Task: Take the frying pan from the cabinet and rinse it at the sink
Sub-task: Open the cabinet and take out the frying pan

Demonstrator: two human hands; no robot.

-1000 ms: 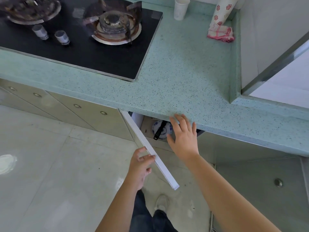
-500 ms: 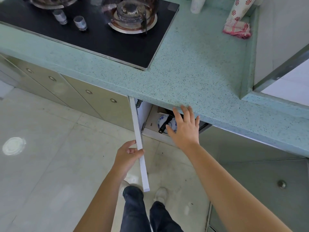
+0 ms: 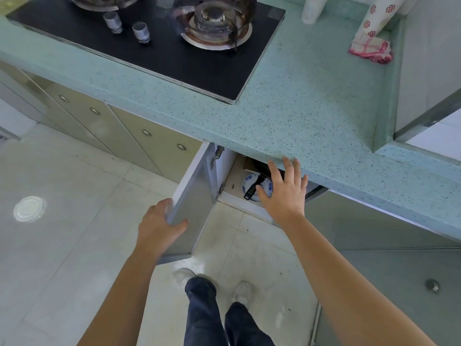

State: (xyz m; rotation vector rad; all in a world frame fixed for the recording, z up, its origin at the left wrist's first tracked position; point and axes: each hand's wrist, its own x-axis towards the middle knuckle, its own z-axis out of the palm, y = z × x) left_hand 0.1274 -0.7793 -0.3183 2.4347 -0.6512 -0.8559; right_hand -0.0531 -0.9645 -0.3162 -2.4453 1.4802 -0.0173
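Left hand (image 3: 159, 223) has hold of the free edge of the cabinet door (image 3: 193, 196), thumb hooked over the near face and the fingers wrapped round the back, and the door is swung wide open toward the person. Right hand (image 3: 284, 193) is flat and spread, fingers straight, holding nothing, hovering in front of the cabinet opening with the fingertips right up at the lip of the countertop (image 3: 299, 108). The frying pan (image 3: 254, 188) is inside the cabinet, just left of the right thumb. Really only its black handle shows, lying tilted across a blue and white plate (image 3: 247, 181), and the dark pan body runs back under the counter behind the fingers, so can't make out much of it. Can't tell if the thumb is touching the handle or just close. Up past both hands on the counter there's a gas stove (image 3: 174, 58), and far off to the right a white cup (image 3: 311, 10) and a pink-edged cloth (image 3: 371, 48).
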